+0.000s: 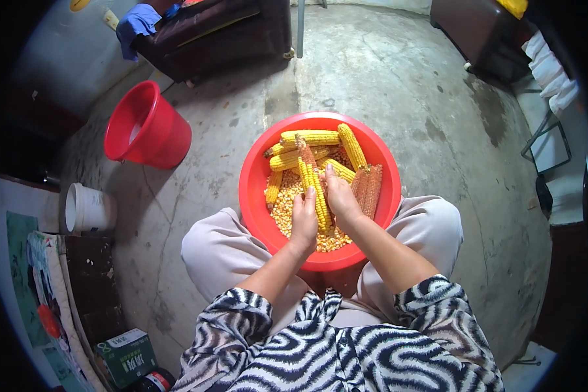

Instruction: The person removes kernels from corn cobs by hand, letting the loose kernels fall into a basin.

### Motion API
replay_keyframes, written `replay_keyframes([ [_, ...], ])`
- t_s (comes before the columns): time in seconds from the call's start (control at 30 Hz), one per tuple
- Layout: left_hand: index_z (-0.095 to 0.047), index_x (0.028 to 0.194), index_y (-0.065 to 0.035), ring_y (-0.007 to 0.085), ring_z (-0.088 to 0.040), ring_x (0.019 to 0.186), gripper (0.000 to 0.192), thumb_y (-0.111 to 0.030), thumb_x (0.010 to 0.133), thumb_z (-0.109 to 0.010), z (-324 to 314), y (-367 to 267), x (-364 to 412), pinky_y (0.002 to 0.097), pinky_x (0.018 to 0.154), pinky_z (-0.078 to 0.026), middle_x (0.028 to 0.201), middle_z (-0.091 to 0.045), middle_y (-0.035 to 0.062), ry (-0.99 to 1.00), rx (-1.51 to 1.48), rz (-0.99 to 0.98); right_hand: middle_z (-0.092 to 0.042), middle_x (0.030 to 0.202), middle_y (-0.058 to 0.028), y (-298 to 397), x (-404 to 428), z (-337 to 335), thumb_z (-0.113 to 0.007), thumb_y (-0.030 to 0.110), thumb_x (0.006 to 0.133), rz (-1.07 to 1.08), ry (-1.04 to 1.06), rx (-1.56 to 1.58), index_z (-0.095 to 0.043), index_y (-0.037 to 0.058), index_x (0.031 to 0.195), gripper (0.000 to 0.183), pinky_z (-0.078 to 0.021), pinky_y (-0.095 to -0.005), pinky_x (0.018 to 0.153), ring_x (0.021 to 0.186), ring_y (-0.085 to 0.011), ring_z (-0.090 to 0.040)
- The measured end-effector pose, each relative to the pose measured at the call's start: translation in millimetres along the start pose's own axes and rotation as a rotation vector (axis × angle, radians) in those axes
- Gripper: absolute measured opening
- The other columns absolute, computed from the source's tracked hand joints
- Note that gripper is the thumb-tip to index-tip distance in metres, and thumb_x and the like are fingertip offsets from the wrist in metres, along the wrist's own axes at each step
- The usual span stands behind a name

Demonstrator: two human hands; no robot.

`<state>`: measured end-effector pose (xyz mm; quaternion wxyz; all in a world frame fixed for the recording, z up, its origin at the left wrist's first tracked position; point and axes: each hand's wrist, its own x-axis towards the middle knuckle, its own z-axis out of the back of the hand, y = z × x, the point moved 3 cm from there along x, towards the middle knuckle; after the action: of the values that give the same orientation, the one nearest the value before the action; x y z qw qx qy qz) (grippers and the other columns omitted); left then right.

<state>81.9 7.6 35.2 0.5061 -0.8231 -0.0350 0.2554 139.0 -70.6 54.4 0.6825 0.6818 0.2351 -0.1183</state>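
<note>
A round red plastic basin (246, 196) stands between my knees. My left hand (304, 215) and my right hand (341, 196) are both closed around a partly shelled corn cob (312, 188). The cob points away from me; its far end shows bare reddish core, its near part yellow kernels. Loose corn kernels (285, 208) cover the basin's bottom. Several full yellow ears of corn (352, 147) lie at the far side and left of the basin. Bare cobs (370, 188) are at its right side, beside my right hand.
A red plastic bucket (171, 132) stands on the concrete floor at the upper left, with a white bucket (95, 208) nearer the left wall. A dark sofa (220, 39) is at the far side, another dark padded seat (475, 34) at the upper right. A green box (127, 360) sits lower left.
</note>
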Motion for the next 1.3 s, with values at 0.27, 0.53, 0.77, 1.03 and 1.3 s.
replay_keyframes([
  [0.27, -0.041, 0.095, -0.0040, 0.0131, -0.047, 0.081, 0.039, -0.042, 0.094, -0.034, -5.0, 5.6, -0.1, 0.0273, 0.073, -0.040, 0.088, -0.050, 0.0077, -0.172, 0.136, -0.004, -0.058, 0.085, -0.0249, -9.2, -7.3, -5.9, -0.025, 0.047, 0.093, 0.096, -0.037, -0.293, -0.057, -0.0067, 0.086, 0.063, -0.0413, -0.0410, 0.074, 0.083, -0.0351, -0.055],
  [0.53, -0.041, 0.090, -0.0072, 0.0112, -0.044, 0.077, 0.036, -0.042, 0.095, -0.031, -4.6, 8.7, 3.1, 0.0262, 0.071, -0.040, 0.082, -0.046, 0.0036, -0.188, -0.003, 0.074, -0.057, 0.069, -0.0253, 6.9, -20.8, -5.1, -0.025, 0.044, 0.093, 0.355, -0.133, -0.578, -0.058, 0.0007, 0.071, 0.059, -0.0416, -0.0476, 0.062, 0.068, -0.0426, -0.055],
  [0.77, -0.046, 0.116, -0.0039, 0.0122, -0.055, 0.091, 0.043, -0.037, 0.095, -0.028, 6.5, 7.0, 8.4, 0.0271, 0.080, -0.045, 0.105, -0.057, 0.0063, -0.122, -0.093, 0.135, -0.055, 0.064, -0.0236, 6.9, -9.1, 2.3, -0.029, 0.044, 0.092, 0.487, -0.082, -0.556, -0.057, 0.0025, 0.068, 0.056, -0.0403, -0.0475, 0.056, 0.062, -0.0410, -0.053],
  [1.03, -0.047, 0.096, -0.0027, 0.0090, -0.047, 0.075, 0.032, -0.033, 0.094, -0.037, 1.5, -3.4, -2.2, 0.0249, 0.067, -0.040, 0.086, -0.052, 0.0046, -0.154, 0.341, -0.114, -0.057, 0.066, -0.0237, -15.2, 14.2, 3.6, -0.027, 0.054, 0.090, -0.068, -0.067, -0.032, -0.053, -0.0077, 0.065, 0.071, -0.0412, -0.0444, 0.057, 0.058, -0.0388, -0.053],
  [1.3, -0.045, 0.090, -0.0068, 0.0086, -0.040, 0.073, 0.027, -0.031, 0.096, -0.035, -7.5, -2.5, -8.1, 0.0224, 0.068, -0.036, 0.078, -0.044, 0.0013, -0.023, 0.289, -0.114, -0.052, 0.061, -0.0275, 10.7, -7.8, 0.1, -0.030, 0.042, 0.093, 0.348, -0.239, -0.496, -0.053, -0.0059, 0.062, 0.061, -0.0367, -0.0481, 0.055, 0.060, -0.0438, -0.051],
])
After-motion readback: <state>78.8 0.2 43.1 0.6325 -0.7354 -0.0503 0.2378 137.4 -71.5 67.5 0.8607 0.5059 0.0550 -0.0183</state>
